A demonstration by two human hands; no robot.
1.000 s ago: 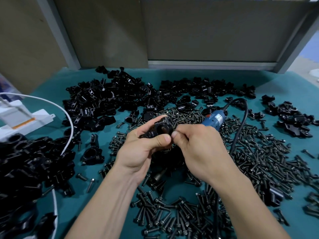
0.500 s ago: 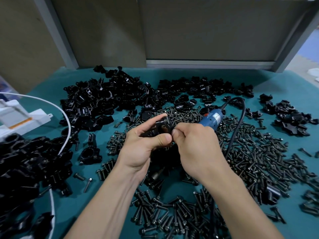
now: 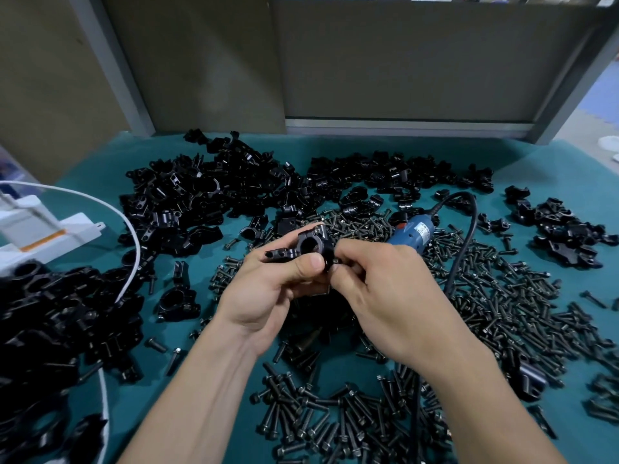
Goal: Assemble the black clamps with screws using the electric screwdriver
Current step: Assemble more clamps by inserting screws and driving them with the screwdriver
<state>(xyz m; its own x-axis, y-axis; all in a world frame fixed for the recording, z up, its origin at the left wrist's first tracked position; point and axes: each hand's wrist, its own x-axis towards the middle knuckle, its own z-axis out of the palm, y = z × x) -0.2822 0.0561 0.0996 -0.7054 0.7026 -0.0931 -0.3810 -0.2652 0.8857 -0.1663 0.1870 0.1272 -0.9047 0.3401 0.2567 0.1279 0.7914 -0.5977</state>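
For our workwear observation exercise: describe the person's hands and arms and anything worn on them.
The left hand and right hand are bare: no gloves, rings or watch visible. The left forearm and right forearm show no sleeves. The left thumbnail is trimmed short.

Bench surroundings
White plastic box with orange stripe (image 3: pixel 50 229) sat left on teal mat (image 3: pixel 552 182); white cable (image 3: pixel 137 252) arced beside it.

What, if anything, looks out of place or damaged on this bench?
Nothing looks damaged. One oddity: a white cable runs through the clamp pile at left. The electric screwdriver lies on loose screws while the left hand and right hand hold one clamp.
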